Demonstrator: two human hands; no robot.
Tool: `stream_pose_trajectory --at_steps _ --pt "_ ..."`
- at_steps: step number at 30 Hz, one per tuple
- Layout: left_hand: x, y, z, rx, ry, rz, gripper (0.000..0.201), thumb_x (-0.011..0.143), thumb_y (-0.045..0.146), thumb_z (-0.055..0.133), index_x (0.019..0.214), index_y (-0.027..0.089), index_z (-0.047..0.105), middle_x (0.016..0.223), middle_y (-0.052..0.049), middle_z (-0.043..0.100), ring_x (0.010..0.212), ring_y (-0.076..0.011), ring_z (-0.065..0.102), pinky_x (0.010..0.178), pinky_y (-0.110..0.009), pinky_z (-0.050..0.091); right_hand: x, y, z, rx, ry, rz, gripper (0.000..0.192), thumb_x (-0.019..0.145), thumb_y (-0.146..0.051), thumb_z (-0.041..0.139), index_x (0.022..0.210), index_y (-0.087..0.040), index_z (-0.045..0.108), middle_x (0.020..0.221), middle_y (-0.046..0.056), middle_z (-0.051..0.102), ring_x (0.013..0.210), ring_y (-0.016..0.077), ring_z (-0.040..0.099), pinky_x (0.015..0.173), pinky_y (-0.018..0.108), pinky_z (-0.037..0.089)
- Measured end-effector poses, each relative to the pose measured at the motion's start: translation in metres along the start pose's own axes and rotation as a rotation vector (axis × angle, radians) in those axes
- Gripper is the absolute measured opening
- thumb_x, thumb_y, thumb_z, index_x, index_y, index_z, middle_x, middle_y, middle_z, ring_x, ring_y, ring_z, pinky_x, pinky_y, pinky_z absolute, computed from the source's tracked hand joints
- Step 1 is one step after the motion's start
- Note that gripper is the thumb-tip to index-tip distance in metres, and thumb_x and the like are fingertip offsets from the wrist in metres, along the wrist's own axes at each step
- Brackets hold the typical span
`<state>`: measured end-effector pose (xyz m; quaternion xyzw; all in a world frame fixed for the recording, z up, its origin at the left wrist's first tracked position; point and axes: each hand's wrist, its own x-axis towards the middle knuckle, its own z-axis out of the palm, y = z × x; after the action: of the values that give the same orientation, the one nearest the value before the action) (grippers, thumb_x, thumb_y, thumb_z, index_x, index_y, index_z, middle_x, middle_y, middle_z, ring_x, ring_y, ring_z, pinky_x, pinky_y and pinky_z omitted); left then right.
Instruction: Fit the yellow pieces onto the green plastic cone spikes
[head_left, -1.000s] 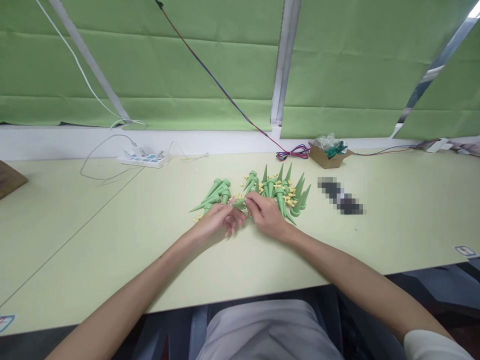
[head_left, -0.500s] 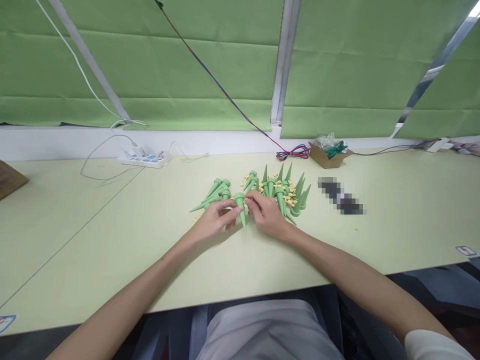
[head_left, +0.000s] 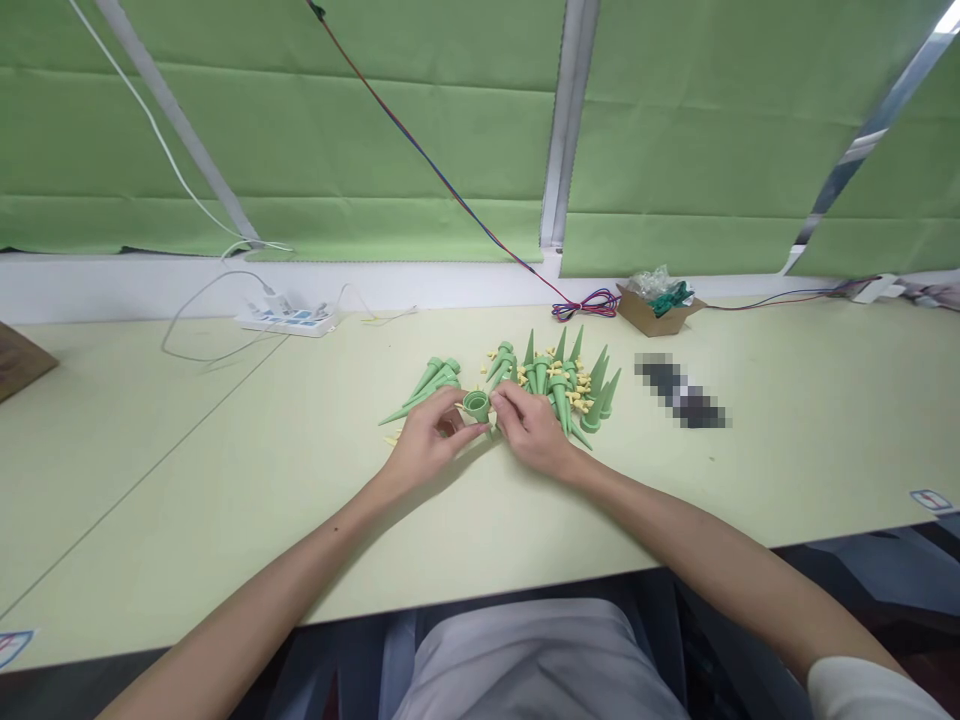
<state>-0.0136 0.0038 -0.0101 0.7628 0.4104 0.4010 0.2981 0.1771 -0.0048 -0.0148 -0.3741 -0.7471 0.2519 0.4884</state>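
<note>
A green plant watering spike (head_left: 476, 405) is held in my left hand (head_left: 433, 430), its hollow round end turned up towards me. Thumb and fingers of that hand close on it from the left. At the spike's right side my right hand (head_left: 531, 425) is pinched, thumb against forefinger; what lies between those fingertips is too small to make out. Just behind my hands, more green spikes (head_left: 541, 372) with small yellow pieces (head_left: 581, 380) among them form a pile. Some spikes stand point up. A smaller group of green spikes (head_left: 429, 380) lies behind my left hand.
A cardboard box (head_left: 654, 315) with clear plastic and green material stands at the back, beside a coiled red-blue cable (head_left: 586, 304). A power strip (head_left: 289, 318) sits back left. To the right lies a pixelated dark object (head_left: 681, 392). The table's front edge (head_left: 480, 598) is close to my body.
The spike in my left hand has tipped: it pointed down towards me, and now its open round end faces up to me. My right hand stays pinched beside it.
</note>
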Motion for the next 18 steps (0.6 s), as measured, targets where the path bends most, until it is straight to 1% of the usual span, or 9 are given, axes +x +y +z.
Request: stream_pose_trajectory --at_steps 2,6,9,12,14,16,18 --pt "0.0 0.0 0.0 0.027 0.0 0.039 0.029 0.085 0.042 0.072 0.1 0.02 0.059 0.084 0.0 0.056 0.067 -0.0137 0.055 0.061 -0.028 0.046 0.0 -0.001 0.0 0.007 0.003 0.008 0.029 0.104 -0.036 0.039 0.078 -0.023 0.042 0.061 -0.005 0.044 0.055 0.0129 0.04 0.059 0.027 0.035" --pt "0.0 0.0 0.0 0.123 0.029 0.159 0.016 0.09 0.035 0.067 0.093 0.021 0.06 0.087 -0.002 0.057 0.072 -0.015 0.054 0.06 -0.027 0.044 0.001 -0.001 -0.001 0.012 0.0 0.012 0.03 0.104 -0.036 0.04 0.076 -0.023 0.042 0.059 -0.005 0.044 0.055 0.0127 0.04 0.058 0.027 0.034" --pt "0.0 0.001 0.0 0.183 0.056 0.194 0.012 0.089 0.031 0.066 0.093 0.021 0.061 0.088 -0.002 0.057 0.068 -0.0138 0.052 0.058 -0.026 0.042 0.001 0.0 0.0 0.009 -0.002 0.026 0.031 0.103 -0.037 0.04 0.076 -0.023 0.042 0.059 -0.005 0.044 0.054 0.0127 0.04 0.057 0.027 0.033" --pt "0.001 0.003 0.001 0.182 0.061 0.147 0.016 0.087 0.032 0.068 0.097 0.022 0.062 0.085 -0.001 0.058 0.062 -0.0124 0.051 0.055 -0.025 0.042 0.0 0.002 0.0 0.003 0.013 0.039 0.031 0.104 -0.038 0.041 0.077 -0.023 0.043 0.059 -0.005 0.044 0.054 0.0125 0.039 0.057 0.027 0.033" --pt "0.001 0.006 0.002 0.166 0.05 0.095 0.017 0.086 0.034 0.068 0.095 0.021 0.062 0.081 0.0 0.059 0.062 -0.0128 0.052 0.055 -0.025 0.042 0.0 0.003 0.001 0.004 0.027 0.042 0.03 0.104 -0.038 0.04 0.078 -0.023 0.044 0.059 -0.005 0.044 0.054 0.0124 0.039 0.057 0.027 0.034" --pt "0.001 0.01 0.002 0.149 0.027 0.033 0.018 0.087 0.037 0.067 0.084 0.019 0.061 0.073 0.0 0.059 0.061 -0.013 0.052 0.055 -0.025 0.041 0.0 0.004 0.001 0.01 0.041 0.043 0.03 0.104 -0.038 0.04 0.079 -0.023 0.045 0.059 -0.005 0.044 0.054 0.0126 0.04 0.057 0.027 0.034" --pt "0.001 0.013 0.002 0.092 -0.028 -0.055 0.028 0.088 0.04 0.065 0.071 0.018 0.059 0.064 0.0 0.057 0.057 -0.0125 0.05 0.053 -0.025 0.039 0.0 0.004 0.0 0.015 0.051 0.042 0.03 0.105 -0.038 0.04 0.08 -0.023 0.044 0.06 -0.005 0.045 0.054 0.0128 0.041 0.057 0.027 0.034"
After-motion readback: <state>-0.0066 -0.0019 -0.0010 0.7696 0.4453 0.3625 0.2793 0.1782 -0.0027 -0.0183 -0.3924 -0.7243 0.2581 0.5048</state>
